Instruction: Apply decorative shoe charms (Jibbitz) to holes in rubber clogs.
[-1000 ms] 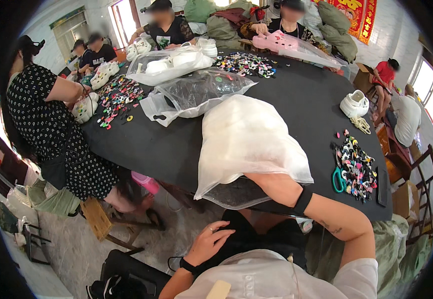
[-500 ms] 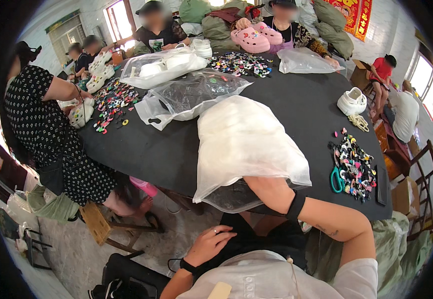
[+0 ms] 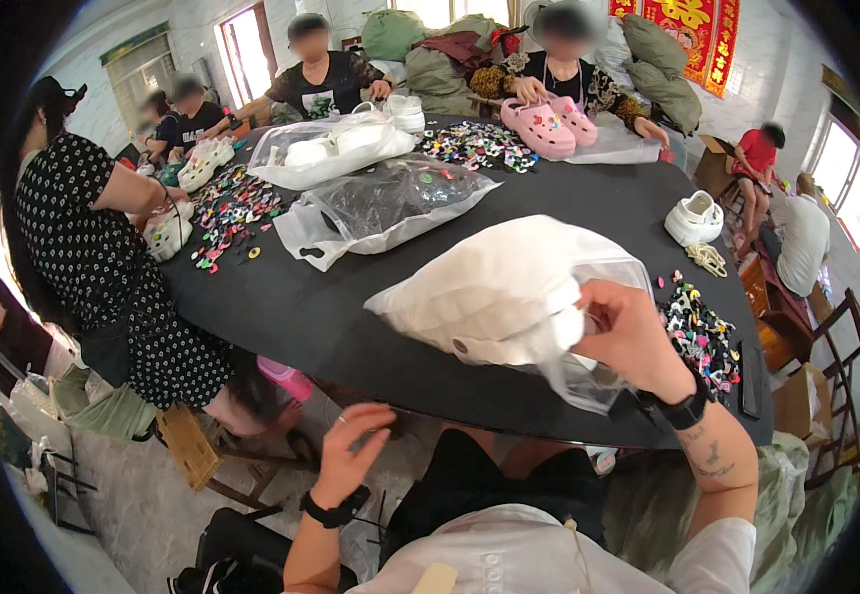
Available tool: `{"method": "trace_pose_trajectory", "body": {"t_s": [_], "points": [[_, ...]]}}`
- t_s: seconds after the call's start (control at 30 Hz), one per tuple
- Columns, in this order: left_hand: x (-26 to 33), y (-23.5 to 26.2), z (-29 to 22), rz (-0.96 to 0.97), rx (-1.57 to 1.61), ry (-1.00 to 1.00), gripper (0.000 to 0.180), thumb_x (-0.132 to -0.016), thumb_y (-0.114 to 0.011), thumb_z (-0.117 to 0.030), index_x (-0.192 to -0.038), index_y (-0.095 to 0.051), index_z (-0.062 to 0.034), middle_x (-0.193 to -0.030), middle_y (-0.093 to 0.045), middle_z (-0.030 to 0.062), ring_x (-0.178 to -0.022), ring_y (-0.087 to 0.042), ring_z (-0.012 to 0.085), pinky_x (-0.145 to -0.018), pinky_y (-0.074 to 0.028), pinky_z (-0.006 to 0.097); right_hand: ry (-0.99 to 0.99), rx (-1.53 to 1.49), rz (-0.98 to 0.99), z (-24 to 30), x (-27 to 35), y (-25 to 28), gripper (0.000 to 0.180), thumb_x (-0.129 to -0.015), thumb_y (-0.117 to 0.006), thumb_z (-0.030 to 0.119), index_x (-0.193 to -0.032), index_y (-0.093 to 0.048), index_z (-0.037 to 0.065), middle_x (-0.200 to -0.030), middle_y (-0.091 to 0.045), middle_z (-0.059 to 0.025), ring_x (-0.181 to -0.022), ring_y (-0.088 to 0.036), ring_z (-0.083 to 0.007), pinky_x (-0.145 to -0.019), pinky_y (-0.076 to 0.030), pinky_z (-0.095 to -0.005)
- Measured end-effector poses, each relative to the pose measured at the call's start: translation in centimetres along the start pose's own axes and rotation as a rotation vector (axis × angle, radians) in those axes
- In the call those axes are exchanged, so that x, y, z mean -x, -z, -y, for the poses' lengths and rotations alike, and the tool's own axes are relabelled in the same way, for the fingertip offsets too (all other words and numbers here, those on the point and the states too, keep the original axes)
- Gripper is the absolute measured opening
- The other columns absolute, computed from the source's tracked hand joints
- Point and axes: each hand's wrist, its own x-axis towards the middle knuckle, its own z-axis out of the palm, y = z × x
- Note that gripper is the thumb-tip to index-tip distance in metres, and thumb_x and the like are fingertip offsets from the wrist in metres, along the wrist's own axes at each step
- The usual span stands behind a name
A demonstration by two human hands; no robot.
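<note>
Frosted white plastic bag (image 3: 484, 272), packed with white contents: located on the black desk (image 3: 301, 297), directly in front of the wearer. Long axis: roughly left to right, with the pointed closed end at the left and the loose mouth at the right. Loose film at the mouth droops toward the desk's near edge. A dark round rivet (image 3: 461, 346) shows on the bag's near side, consistent with a clog inside.

Right hand (image 3: 633, 337): nearer of the two, in contact with the bag at its mouth end. The bag body extends leftward from these fingers, nearly in line with their reach. Thumb and fingers are pinched together on white material at the mouth; whether they grip film, the contents, or both cannot be determined.

Left hand (image 3: 346, 450): apart from the bag, on its near-left side, short of the desk edge. Fingers are loosely spread and hold nothing.

Adjacent items, referenced to the bag: a clear plastic bag (image 3: 385, 213) lies beyond it to the left; a pile of small coloured shoe charms (image 3: 697, 342) lies to its right, past the right hand; white clogs (image 3: 694, 218) stand beyond it to the right.
</note>
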Motion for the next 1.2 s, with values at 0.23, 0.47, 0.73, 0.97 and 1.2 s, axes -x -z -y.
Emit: {"method": "trace_pose_trajectory", "body": {"t_s": [0.23,0.47,0.73,0.97,1.2], "points": [[-5.1,-1.0,1.0,-0.045,0.531,0.147,0.07,-0.098,-0.053,-0.013,-0.155,-0.012,-0.007,-0.154,-0.028,0.0153,-0.141,-0.031,0.0263,-0.115,-0.024,0.039,-0.198,-0.713,0.019,3.0,3.8,3.7,0.041,-0.077,-0.069,-0.002,-0.117,-0.06,-0.004,-0.111,-0.066,-0.0098,-0.101,-0.065,-0.0188,-0.087,-0.053,-0.032],[-5.1,-4.4,5.9,0.402,0.48,0.24,0.043,-0.106,-0.036,-0.02,-0.142,-0.037,0.0053,-0.142,-0.046,0.0125,-0.132,-0.042,0.0185,-0.112,-0.029,0.032,0.098,-0.235,0.153,-1.5,6.1,4.0,0.035,-0.085,-0.063,0.002,-0.119,-0.057,0.001,-0.124,-0.06,-0.0123,-0.106,-0.062,-0.0243,-0.089,-0.05,-0.0329],[-9.4,-4.5,1.8,0.015,0.18,0.221,0.032,-0.103,-0.047,-0.022,-0.094,-0.058,0.0059,-0.073,-0.058,0.0072,-0.071,-0.046,0.0091,-0.065,-0.043,0.029,-0.287,-0.905,0.134,-9.4,6.9,3.7,0.032,-0.095,-0.051,0.003,-0.127,-0.054,0.002,-0.133,-0.05,-0.0108,-0.116,-0.055,-0.0194,-0.095,-0.047,-0.0304],[-14.1,0.1,3.2,-0.155,-0.045,0.167,0.031,-0.101,-0.048,-0.023,-0.093,-0.062,0.0043,-0.069,-0.059,0.0122,-0.063,-0.053,0.0153,-0.06,-0.043,0.033,-0.366,-1.233,0.002,-7.6,6.2,3.7,0.039,-0.084,-0.068,0.001,-0.122,-0.056,-0.001,-0.112,-0.064,-0.0087,-0.101,-0.063,-0.0172,-0.091,-0.051,-0.0304],[-16.3,1.7,4.5,-0.153,-0.253,0.234,0.023,-0.098,-0.051,-0.016,-0.102,-0.062,0.0033,-0.076,-0.062,0.0105,-0.071,-0.059,0.018,-0.065,-0.046,0.031,-0.447,-1.135,-0.005,-9.5,6.3,1.1,0.04,-0.083,-0.072,0.002,-0.12,-0.057,0.002,-0.107,-0.067,-0.0047,-0.095,-0.065,-0.0132,-0.086,-0.052,-0.028]]}}
